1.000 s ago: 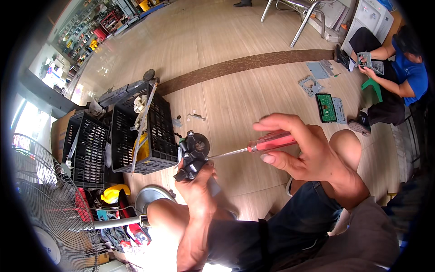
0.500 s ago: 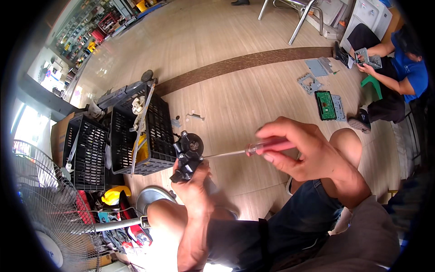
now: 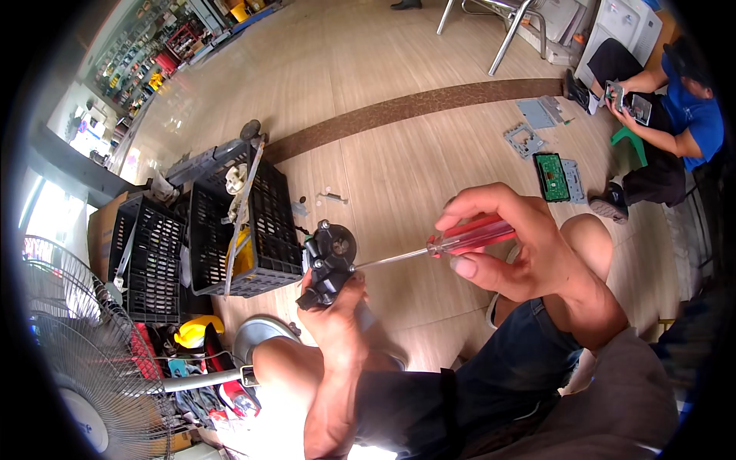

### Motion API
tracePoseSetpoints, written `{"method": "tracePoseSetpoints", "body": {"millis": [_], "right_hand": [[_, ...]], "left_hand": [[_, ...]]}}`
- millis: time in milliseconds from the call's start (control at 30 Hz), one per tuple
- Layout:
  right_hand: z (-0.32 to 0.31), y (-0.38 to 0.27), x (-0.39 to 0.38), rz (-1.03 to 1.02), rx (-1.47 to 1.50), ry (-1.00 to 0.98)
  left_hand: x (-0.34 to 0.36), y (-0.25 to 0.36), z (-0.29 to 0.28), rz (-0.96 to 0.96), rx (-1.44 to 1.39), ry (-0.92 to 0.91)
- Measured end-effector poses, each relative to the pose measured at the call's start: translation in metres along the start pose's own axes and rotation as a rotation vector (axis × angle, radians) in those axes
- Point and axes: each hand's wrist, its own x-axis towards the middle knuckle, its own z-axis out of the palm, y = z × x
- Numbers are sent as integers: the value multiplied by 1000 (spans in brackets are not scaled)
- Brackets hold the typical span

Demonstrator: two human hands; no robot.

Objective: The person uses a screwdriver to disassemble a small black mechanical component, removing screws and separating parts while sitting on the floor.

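My left hand (image 3: pixel 341 330) grips a black motor-like part (image 3: pixel 331 257) with a round housing and small bolts, held upright above my left leg. My right hand (image 3: pixel 521 261) holds a screwdriver (image 3: pixel 479 234) by its clear red handle, with thumb and fingers curved round it. The thin metal shaft lies almost level and runs leftward, its tip on the lower bolt at the right side of the black part. Whether the tip is seated cannot be made out.
Two black crates (image 3: pixel 272 238) with parts sit left, near a standing fan (image 3: pixel 88 368). A co-worker (image 3: pixel 686 130) at right handles an electronic unit. A green circuit board (image 3: pixel 552 175) and metal plates (image 3: pixel 521 138) lie on the floor. A metal-legged chair (image 3: pixel 502 42) stands at top right.
My hands, the black part and the screwdriver shifted slightly left, then back right. My right fingers have changed position on the handle. The co-worker's hands have moved a little with the unit.
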Motion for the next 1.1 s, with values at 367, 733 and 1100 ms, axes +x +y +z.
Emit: {"method": "tracePoseSetpoints", "body": {"millis": [367,733,1100], "right_hand": [[5,-1,1,-56,141,119],[-2,-7,-2,96,127,34],[-1,-10,0,113,169,2]], "left_hand": [[-1,-1,-1,-6,-26,-37],[-3,2,2,-7,-46,-32],[-2,2,0,-6,-49,-35]]}}
